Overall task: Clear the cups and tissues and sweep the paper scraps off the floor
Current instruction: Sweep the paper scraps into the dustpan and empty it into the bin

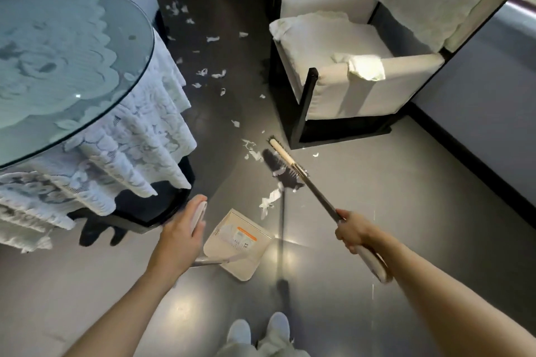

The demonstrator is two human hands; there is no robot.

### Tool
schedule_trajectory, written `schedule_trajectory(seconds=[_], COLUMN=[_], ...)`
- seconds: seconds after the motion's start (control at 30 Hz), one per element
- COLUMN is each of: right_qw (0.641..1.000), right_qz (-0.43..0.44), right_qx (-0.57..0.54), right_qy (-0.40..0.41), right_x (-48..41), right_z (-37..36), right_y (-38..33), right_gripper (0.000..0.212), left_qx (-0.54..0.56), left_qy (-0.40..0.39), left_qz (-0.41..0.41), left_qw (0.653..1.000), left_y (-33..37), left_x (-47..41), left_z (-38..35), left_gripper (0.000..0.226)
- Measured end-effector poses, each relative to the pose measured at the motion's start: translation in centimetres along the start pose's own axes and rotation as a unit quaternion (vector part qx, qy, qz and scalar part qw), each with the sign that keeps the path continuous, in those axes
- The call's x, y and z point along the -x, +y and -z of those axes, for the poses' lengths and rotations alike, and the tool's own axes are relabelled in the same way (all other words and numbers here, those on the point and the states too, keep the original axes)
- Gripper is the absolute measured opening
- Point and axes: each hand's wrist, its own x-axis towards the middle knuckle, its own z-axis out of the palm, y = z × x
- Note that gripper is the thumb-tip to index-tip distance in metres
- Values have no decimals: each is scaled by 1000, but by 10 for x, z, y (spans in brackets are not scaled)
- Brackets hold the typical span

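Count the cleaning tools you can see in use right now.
2. The broom is in the right hand, its head among paper scraps by the armchair. The dustpan is down near the table, its handle in the left hand.

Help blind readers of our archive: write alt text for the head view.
A person's right hand grips a broom over paper scraps near a dustpan whose handle the left hand holds. More scraps trail between a glass-topped table and a white armchair.
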Motion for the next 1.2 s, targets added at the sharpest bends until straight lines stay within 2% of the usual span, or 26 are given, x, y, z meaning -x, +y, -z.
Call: schedule_trajectory(seconds=[0.17,0.27,0.37,0.53,0.67,0.77,0.93,1.2], right_qw=[990,984,981,986,967,961,965,979], right_qz=[2,-12,-26,-98,-146,-135,-127,-122], right_qx=[138,179,186,38,-63,-82,-115,-130], right_qy=[9,-4,-44,-128,-199,-225,-199,-94], right_x=[-65,-99,-111,-73,-39,-12,7,-23], right_z=[28,25,5,-16,15,42,68,111], right_y=[-21,-31,-35,-31,-32,-28,-17,2], right_gripper=[60,59,69,70,73,75,73,71], left_qx=[-16,-23,-9,-3,1,-4,38,59], left_qy=[-19,-18,-11,-30,-30,-33,-29,-49], left_qz=[-6,-10,-7,-20,-33,-34,-5,2], left_qw=[1000,1000,1000,999,999,999,999,997], left_y=[21,25,30,50,60,58,58,83], left_x=[-63,-102,-127,-156,-170,-174,-171,-166], left_z=[-24,-29,-36,-47,-47,-44,-42,-52], left_gripper=[41,43,43,45,44,45,41,40])
